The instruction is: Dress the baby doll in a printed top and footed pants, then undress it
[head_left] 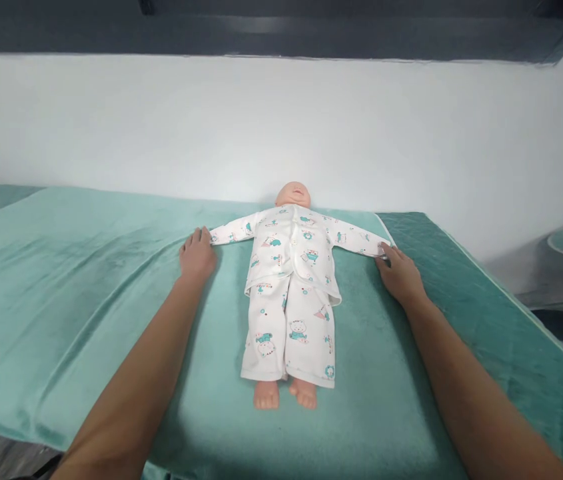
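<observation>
A baby doll (295, 195) lies on its back, its arms stretched out to both sides and its bare feet (266, 395) toward me. It wears a white pajama top (288, 250) and matching pants (286, 333), both printed with teal cartoon animals. At the end of the doll's left-lying sleeve (234, 231), my left hand (198, 255) is closed over the cuff. My right hand (400, 272) pinches the cuff of the opposite sleeve (358, 239) between thumb and fingers. Neither of the doll's hands shows.
Beneath the doll is a pale green velvety blanket (111, 293), wrinkled on the left. A darker green quilted cover (501, 340) shows on the right. A white wall (281, 127) rises directly behind the doll's head, with a dark overhang (281, 30) above it.
</observation>
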Demonstrator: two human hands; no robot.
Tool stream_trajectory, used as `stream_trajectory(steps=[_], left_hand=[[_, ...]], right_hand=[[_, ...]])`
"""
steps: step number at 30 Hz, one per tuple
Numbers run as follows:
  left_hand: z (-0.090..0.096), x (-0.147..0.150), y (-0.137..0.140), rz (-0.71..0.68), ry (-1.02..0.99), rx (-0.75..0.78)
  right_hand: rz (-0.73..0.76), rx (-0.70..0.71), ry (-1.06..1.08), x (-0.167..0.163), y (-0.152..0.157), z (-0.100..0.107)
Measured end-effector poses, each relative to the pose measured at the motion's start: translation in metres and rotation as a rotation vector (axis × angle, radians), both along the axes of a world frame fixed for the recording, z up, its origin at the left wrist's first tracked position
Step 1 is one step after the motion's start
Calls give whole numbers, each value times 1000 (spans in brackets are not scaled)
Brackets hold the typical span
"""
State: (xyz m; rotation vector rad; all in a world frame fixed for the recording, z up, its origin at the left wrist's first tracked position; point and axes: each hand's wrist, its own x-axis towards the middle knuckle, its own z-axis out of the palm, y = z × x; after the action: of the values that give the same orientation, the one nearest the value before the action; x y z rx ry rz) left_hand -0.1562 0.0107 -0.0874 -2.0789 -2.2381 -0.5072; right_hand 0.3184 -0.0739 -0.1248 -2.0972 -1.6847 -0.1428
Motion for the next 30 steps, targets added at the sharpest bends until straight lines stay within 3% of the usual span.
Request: stream_trajectory(steps=[7,13,16,19,25,30], left_hand=[[4,-14,17,50,0,11],[5,-7,6,26,-7,13],[4,7,-14,-9,-47,85],[2,26,-40,-155,-152,168],[1,56,-103,-460,-330,113],[2,60,-151,-472,-446,121]], right_hand=[[27,26,36,0,7,-2],[-8,194,62,-16,2,-2],[67,303,118,-43,-8,4],[209,345,209,-81,-27,13],[488,147,310,-140,-84,25],[421,160,372,-155,-129,25]])
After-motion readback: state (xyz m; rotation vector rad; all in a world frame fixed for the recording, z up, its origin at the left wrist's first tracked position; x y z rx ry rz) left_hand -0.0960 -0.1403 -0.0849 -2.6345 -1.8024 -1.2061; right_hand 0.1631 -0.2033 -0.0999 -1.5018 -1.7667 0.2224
